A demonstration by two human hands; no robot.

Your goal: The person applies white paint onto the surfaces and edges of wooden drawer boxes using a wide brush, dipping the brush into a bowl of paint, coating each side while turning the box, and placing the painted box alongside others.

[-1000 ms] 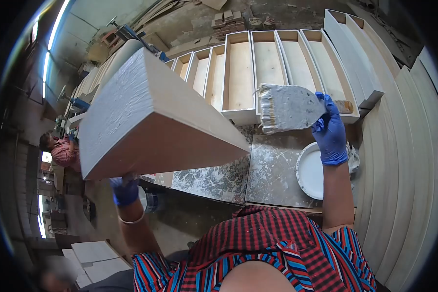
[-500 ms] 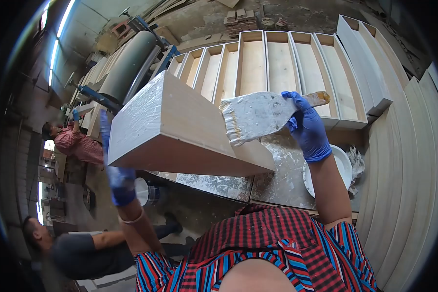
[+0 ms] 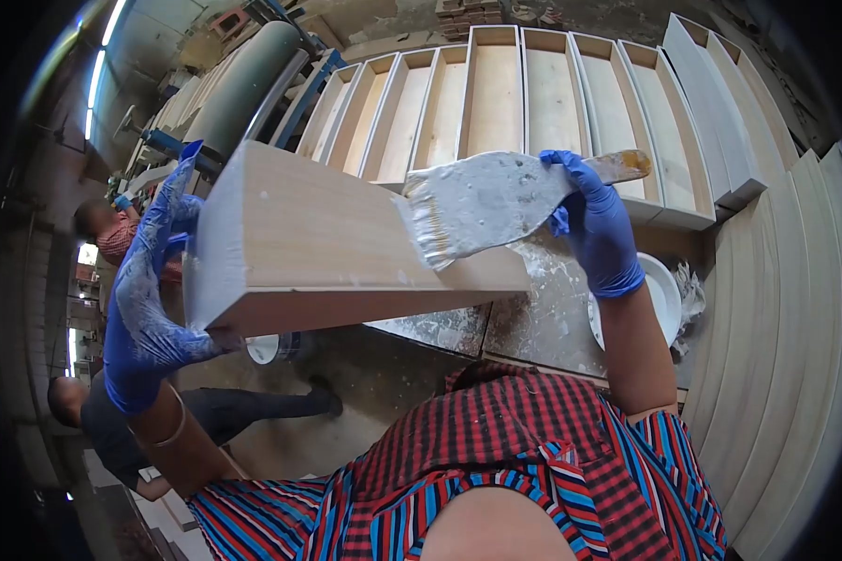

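My left hand (image 3: 145, 313), in a blue glove smeared with white, grips the near left end of a long wooden drawer box (image 3: 323, 224). Its thumb presses at the lower corner and the fingers reach up along the end, which is coated white. The box is tilted, its other end low by the spattered work table (image 3: 552, 304). My right hand (image 3: 601, 234), also in a blue glove, is closed round a wide paintbrush (image 3: 486, 201) loaded with thick white paint. The bristles point left, in front of the box's bare wooden side; whether they touch it, I cannot tell.
A white bowl (image 3: 666, 304) and a crumpled rag (image 3: 690, 299) lie beneath my right forearm. Several open drawer boxes (image 3: 496, 103) stand in a row behind. Long pale boards (image 3: 767, 355) line the right. A roller machine (image 3: 243, 89) and two people are at left.
My left hand has moved from a blurred pass beside the box to a grip on its end. The box has turned, showing more bare side. The brush has shifted slightly left and up.
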